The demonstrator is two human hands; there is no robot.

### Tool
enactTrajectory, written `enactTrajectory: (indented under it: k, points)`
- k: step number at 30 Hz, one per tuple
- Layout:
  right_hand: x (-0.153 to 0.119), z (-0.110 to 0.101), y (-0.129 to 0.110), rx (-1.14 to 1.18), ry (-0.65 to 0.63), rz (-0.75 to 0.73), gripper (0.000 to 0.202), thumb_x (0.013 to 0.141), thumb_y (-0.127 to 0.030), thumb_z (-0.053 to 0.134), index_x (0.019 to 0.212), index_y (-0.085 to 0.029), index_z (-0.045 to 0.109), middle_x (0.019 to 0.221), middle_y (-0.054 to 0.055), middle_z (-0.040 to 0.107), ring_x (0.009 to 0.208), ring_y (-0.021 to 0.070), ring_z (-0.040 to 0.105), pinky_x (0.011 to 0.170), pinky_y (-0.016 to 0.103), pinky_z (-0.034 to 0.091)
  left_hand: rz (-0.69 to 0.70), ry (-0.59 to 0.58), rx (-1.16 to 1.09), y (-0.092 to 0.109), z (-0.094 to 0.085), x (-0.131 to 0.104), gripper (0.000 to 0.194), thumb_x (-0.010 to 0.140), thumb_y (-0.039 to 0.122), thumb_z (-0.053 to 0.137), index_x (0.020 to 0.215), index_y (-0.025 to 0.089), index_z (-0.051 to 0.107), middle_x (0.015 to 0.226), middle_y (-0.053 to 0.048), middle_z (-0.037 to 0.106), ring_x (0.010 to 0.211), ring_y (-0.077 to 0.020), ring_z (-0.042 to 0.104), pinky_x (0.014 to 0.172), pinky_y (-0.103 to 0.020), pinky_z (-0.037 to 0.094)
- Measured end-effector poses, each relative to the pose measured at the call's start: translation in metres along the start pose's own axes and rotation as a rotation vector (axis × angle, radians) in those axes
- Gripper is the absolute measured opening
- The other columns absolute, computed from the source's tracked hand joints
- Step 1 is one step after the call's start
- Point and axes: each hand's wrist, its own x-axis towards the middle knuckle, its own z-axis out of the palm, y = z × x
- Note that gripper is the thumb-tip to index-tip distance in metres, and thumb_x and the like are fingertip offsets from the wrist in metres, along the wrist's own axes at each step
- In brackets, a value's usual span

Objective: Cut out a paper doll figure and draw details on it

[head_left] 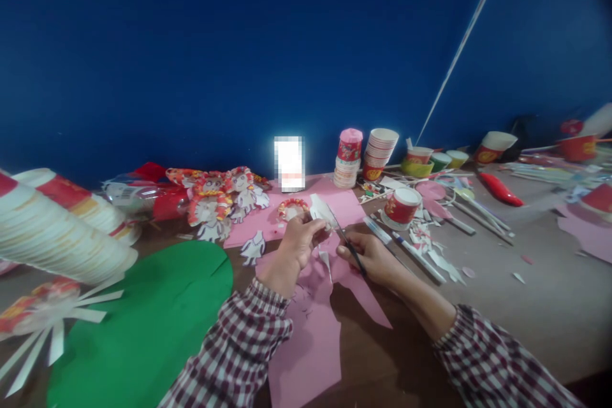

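Observation:
My left hand (pixel 297 247) pinches a white paper piece (pixel 319 209) between thumb and fingers, near the middle of the view. To its right, my right hand (pixel 367 256) is closed round dark-handled scissors (pixel 352 251), whose blades point up and left to the edge of the white paper. Pink paper (pixel 306 331) lies on the table below both hands, with some dark lines drawn on it. A white paper cutout with dark outlines (pixel 252 247) lies left of my left hand.
Stacked paper cups (pixel 62 229) lean at the left beside a green sheet (pixel 157 325). More cups (pixel 380 150) stand at the back. A red cup (pixel 402 205), pens (pixel 418 258), paper scraps (pixel 430 245) and a red pen-like object (pixel 501 190) lie to the right.

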Motion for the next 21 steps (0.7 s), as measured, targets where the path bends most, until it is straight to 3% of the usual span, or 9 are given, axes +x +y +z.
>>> enactTrajectory:
  k: [21]
  points:
    - [-0.0013, 0.0016, -0.0008, 0.006, -0.052, 0.042, 0.037, 0.079, -0.053, 0.062, 0.077, -0.016, 0.056, 0.051, -0.005, 0.045, 0.045, 0.0083, 0.042, 0.042, 0.019, 0.03, 0.047, -0.014, 0.024, -0.0011, -0.007, 0.0044, 0.023, 0.053, 0.015, 0.075, 0.065, 0.016, 0.056, 0.06, 0.004, 0.056, 0.055, -0.0082, 0.055, 0.055, -0.021, 0.046]
